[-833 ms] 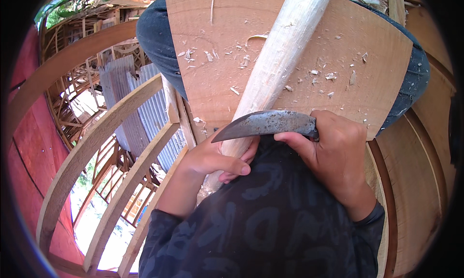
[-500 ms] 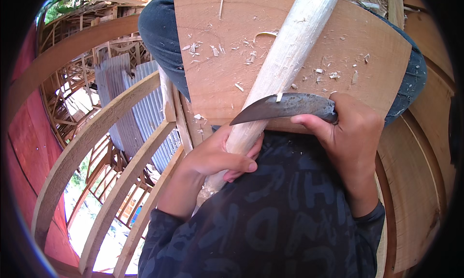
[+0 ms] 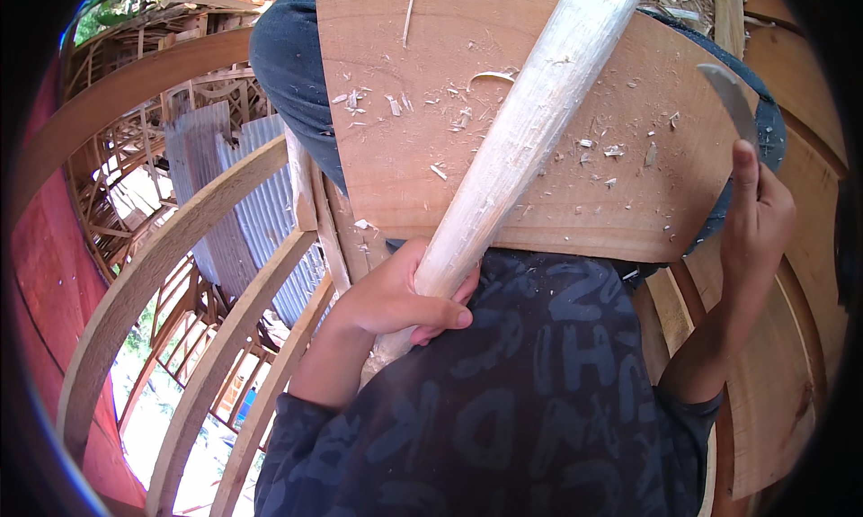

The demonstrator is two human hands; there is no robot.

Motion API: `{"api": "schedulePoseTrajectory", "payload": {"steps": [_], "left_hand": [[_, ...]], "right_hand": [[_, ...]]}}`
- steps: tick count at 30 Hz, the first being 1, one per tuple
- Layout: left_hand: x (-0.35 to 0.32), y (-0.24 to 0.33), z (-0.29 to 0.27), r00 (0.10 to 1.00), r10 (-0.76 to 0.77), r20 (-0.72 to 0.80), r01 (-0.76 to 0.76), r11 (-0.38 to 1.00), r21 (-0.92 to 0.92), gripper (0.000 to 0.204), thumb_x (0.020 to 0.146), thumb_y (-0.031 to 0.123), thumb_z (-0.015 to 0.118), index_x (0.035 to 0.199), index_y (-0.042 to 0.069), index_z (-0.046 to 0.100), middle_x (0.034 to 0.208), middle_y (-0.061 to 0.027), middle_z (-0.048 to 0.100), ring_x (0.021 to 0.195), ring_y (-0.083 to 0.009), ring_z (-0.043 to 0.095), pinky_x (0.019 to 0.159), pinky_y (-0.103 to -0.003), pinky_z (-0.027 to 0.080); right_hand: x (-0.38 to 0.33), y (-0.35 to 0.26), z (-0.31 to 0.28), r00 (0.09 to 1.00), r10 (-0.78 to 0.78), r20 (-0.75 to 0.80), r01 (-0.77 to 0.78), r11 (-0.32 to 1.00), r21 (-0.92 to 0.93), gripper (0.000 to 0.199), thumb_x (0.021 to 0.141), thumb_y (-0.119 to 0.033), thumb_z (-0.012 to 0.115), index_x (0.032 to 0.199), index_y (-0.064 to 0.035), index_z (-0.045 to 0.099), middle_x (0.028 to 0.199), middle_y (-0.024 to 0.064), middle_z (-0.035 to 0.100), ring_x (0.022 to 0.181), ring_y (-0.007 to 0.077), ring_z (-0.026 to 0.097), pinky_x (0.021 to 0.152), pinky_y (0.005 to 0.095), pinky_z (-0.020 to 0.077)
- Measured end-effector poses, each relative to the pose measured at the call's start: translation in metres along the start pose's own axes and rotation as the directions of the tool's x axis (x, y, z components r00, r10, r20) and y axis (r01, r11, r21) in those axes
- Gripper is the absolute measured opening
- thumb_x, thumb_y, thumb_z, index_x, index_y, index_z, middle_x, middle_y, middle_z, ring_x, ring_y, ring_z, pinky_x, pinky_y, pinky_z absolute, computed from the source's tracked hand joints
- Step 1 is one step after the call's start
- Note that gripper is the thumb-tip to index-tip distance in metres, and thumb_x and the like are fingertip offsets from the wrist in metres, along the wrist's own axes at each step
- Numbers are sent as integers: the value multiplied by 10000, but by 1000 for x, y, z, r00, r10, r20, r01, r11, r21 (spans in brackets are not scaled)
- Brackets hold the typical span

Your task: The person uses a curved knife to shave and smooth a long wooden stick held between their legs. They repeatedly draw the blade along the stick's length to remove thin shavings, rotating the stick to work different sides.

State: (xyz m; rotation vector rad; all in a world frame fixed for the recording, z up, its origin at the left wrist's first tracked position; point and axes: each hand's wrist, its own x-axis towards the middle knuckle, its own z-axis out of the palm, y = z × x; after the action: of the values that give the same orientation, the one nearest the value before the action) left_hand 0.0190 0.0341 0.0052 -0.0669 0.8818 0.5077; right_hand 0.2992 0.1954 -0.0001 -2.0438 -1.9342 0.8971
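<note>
The knife [image 3: 733, 97] has swung clear, gripped in my right hand [image 3: 759, 213]; my left hand [image 3: 394, 292] wraps the pole [image 3: 530, 126], presumably steadying it.

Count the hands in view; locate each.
2: the left hand grips the pale pole near its lower end; the right hand, off to the right, holds a curved blade.
</note>
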Motion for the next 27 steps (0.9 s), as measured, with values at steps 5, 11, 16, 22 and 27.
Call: {"api": "schedulePoseTrajectory", "payload": {"steps": [5, 11, 16, 22, 27], "left_hand": [[-1, -1, 8, 996, 59, -61, -58, 998, 18, 242, 706, 8, 703, 792, 23, 478, 608, -11, 483, 402, -81, 491, 359, -222, 376], [-4, 4, 7, 992, 40, -117, -31, 996, 83, 235, 707, 29, 713, 783, 28, 490, 599, -2, 489, 403, -76, 490, 365, -218, 372], [-1, 3, 9, 993, 47, -106, -36, 994, 104, 233, 708, 44, 720, 755, 33, 491, 587, -3, 495, 400, -76, 490, 368, -222, 366], [-1, -5, -1, 995, 53, -84, -43, 992, 118, 235, 709, 37, 719, 745, 35, 487, 592, -6, 499, 401, -74, 487, 368, -224, 368], [3, -4, 1, 999, 19, -45, -18, 1000, 16, 247, 702, 33, 725, 751, 37, 483, 603, -4, 494, 410, -75, 491, 369, -220, 369]], "right_hand": [[-45, -43, 35, 908, -388, 161, 393, 920, 2, 563, 706, -504, 728, 526, -28, 488, 468, 119, 482, 404, 291, 486, 403, 337, 379], [-39, -59, 49, 889, -380, 255, 413, 906, -88, 592, 649, -560, 721, 607, -1, 531, 535, 167, 500, 502, 354, 528, 462, 379, 403], [-23, -53, 46, 908, -388, 158, 413, 891, -186, 580, 674, -566, 707, 656, 1, 581, 542, 174, 514, 500, 369, 525, 464, 380, 401], [53, 1, 15, 982, 25, -187, -42, 996, -83, 717, 796, -645, 566, 572, 34, 522, 457, 50, 399, 436, 137, 369, 450, 304, 324], [44, 29, -24, 984, 48, -173, -48, 999, 5, 636, 872, -574, 528, 589, -6, 490, 537, -41, 356, 502, 66, 317, 464, 251, 245]]}}
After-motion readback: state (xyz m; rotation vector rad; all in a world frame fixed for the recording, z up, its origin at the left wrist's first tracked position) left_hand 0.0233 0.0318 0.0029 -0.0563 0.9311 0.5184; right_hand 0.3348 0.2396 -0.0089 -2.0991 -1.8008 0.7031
